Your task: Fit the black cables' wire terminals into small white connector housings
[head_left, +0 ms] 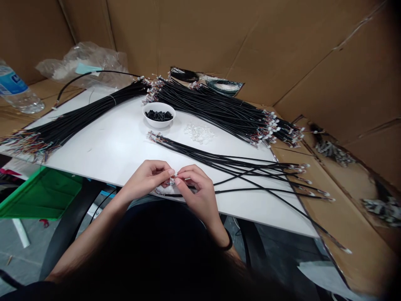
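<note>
My fingers (166, 171) on both hands are pinched nearly closed, tips close together, holding a small connector (171, 181) at the edge of my grip; it is too small and too covered by my fingertips for me to make out its details. My left hand (145, 179) and right hand (196, 190) meet just above the near edge of the white counter (125, 144), with a band (228, 241) on my right wrist. Just beside my right hand, loose black cables (241, 169) fan out across the counter, their far ends running over its right edge above flattened cardboard (351, 196). Beyond them lie a small heap of white connectors (199, 133) and a white bowl (159, 123) filled with short black pieces (159, 116). Two thick bundles of black cables stretch along the far side, one to the left (87, 110) and one to the right (219, 106). Past the counter are a water bottle (15, 90) and a plastic bag (84, 62), and a green bin (40, 194) sits below it on my left.
</note>
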The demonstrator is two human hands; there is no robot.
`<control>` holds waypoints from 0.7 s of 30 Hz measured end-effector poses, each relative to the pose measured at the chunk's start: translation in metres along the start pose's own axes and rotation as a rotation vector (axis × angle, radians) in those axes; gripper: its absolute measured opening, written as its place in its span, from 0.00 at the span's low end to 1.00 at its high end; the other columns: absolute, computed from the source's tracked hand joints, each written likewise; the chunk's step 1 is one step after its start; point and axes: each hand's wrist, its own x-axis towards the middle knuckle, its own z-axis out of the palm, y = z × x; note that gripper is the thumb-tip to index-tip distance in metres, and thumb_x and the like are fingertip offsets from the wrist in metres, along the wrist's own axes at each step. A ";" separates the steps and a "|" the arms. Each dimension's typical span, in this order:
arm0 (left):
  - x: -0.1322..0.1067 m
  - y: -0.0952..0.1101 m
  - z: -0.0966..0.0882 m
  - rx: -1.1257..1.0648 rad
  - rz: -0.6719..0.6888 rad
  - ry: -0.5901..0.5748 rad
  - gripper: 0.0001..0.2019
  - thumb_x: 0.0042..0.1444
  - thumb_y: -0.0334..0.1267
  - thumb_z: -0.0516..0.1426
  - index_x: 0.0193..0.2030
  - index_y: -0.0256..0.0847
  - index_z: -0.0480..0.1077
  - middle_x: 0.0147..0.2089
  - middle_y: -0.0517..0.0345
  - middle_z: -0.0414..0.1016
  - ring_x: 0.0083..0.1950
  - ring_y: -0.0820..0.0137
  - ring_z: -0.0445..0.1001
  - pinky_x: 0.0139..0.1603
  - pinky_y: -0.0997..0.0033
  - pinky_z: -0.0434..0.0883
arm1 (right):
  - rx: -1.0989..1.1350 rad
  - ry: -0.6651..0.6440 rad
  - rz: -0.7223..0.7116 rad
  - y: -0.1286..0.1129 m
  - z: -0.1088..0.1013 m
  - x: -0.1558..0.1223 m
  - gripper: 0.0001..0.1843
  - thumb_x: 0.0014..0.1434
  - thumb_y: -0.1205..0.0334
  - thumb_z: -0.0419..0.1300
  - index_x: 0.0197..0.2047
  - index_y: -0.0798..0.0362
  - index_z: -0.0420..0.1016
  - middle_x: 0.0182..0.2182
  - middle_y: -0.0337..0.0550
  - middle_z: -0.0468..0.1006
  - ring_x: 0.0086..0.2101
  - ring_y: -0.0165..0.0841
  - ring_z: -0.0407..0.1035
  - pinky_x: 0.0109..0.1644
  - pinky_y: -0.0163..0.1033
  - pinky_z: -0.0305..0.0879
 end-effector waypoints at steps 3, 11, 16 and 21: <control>0.001 0.000 -0.001 -0.007 0.005 -0.007 0.15 0.58 0.45 0.58 0.27 0.34 0.70 0.23 0.61 0.68 0.26 0.77 0.65 0.28 0.79 0.62 | 0.037 0.011 0.020 0.002 0.000 -0.001 0.04 0.58 0.67 0.60 0.32 0.52 0.76 0.35 0.43 0.73 0.34 0.31 0.70 0.34 0.34 0.71; 0.000 0.000 -0.002 0.007 0.028 0.001 0.16 0.58 0.45 0.58 0.27 0.33 0.70 0.23 0.61 0.68 0.26 0.76 0.65 0.29 0.78 0.62 | 0.164 0.015 0.025 0.006 -0.004 0.001 0.04 0.58 0.63 0.62 0.32 0.51 0.76 0.35 0.43 0.72 0.38 0.33 0.70 0.37 0.35 0.71; -0.001 0.001 -0.001 0.020 0.009 0.003 0.16 0.58 0.46 0.58 0.28 0.34 0.70 0.23 0.61 0.68 0.26 0.76 0.65 0.29 0.77 0.62 | 0.175 -0.008 0.017 0.007 -0.006 0.001 0.06 0.58 0.59 0.63 0.31 0.50 0.77 0.35 0.43 0.73 0.38 0.34 0.70 0.39 0.38 0.71; -0.001 0.001 -0.001 0.035 0.013 0.005 0.16 0.58 0.47 0.59 0.28 0.34 0.70 0.23 0.61 0.68 0.26 0.76 0.65 0.28 0.77 0.62 | 0.171 -0.025 0.020 0.006 -0.007 0.001 0.09 0.57 0.54 0.64 0.31 0.50 0.79 0.35 0.44 0.73 0.38 0.35 0.70 0.39 0.40 0.72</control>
